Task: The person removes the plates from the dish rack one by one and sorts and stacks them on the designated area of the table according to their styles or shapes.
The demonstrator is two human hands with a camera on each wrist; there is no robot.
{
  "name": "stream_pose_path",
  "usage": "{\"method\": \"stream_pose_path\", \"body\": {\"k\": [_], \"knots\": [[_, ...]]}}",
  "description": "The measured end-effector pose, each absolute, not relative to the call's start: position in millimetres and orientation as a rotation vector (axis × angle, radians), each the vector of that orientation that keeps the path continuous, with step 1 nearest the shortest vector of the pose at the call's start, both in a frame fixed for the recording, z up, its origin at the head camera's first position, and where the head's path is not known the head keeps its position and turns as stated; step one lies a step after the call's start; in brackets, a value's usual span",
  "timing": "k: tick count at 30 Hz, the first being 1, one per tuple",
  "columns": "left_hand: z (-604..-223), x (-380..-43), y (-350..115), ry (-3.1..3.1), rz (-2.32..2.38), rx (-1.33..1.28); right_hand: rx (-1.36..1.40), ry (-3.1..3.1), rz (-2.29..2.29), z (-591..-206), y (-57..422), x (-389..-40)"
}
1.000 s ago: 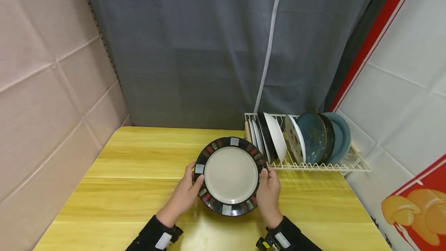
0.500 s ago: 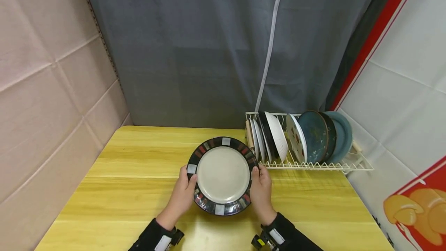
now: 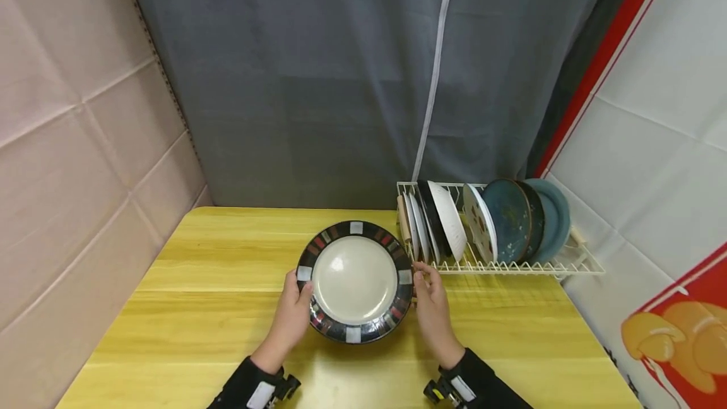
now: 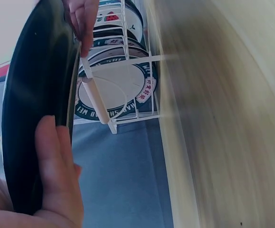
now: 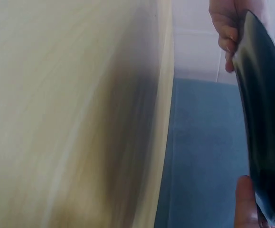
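Observation:
A plate [image 3: 354, 279] with a cream middle and a dark rim of coloured blocks is held above the table, its face tilted up toward the head camera. My left hand [image 3: 291, 314] grips its left edge, thumb over the rim and fingers along the dark underside [image 4: 37, 90]. At the opposite edge is my right hand [image 3: 434, 314], its thumb off the face and beside the rim, fingertips right at the edge. The right wrist view shows a right finger [image 5: 245, 202] extended alongside the plate's underside.
A white wire dish rack [image 3: 511, 270] stands at the table's back right. Plates and bowls are upright in it, including a white bowl [image 3: 447, 223] and a blue dish [image 3: 553, 223]. A grey curtain [image 3: 312, 112] hangs behind the yellow wooden table [image 3: 199, 308].
The plate has moved left, away from the rack, with the left hand on it. My right thumb has come off the rim's face, and the right hand has loosened outward.

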State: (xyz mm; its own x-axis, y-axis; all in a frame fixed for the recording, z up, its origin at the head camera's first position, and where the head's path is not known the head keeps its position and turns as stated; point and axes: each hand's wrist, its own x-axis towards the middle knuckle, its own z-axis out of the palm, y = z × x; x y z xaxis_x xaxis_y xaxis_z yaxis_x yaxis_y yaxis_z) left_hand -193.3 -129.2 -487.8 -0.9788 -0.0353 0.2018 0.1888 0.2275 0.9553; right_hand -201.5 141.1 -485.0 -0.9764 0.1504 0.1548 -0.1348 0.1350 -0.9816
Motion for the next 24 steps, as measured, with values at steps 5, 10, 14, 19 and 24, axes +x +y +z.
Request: {"method": "stream_pose_path", "body": {"k": [5, 10, 14, 19, 24], "knots": [[-486, -200, -136, -2.269, -1.881, -0.004, 0.069, -2.061, 2.094, -482, 150, -203], [-485, -204, -147, -2.26, -1.891, 0.109, 0.11, -2.072, 2.071, -479, 156, -199], [-487, -211, -160, -2.243, -1.928, 0.204, 0.117, -2.097, 2.005, -477, 160, -195], [-485, -222, -184, -2.182, -2.001, 0.344, 0.127, -2.099, 1.957, -475, 167, -195], [-487, -230, -214, -2.119, -2.021, 0.435, 0.092, -2.109, 1.931, -473, 176, -192]]}}
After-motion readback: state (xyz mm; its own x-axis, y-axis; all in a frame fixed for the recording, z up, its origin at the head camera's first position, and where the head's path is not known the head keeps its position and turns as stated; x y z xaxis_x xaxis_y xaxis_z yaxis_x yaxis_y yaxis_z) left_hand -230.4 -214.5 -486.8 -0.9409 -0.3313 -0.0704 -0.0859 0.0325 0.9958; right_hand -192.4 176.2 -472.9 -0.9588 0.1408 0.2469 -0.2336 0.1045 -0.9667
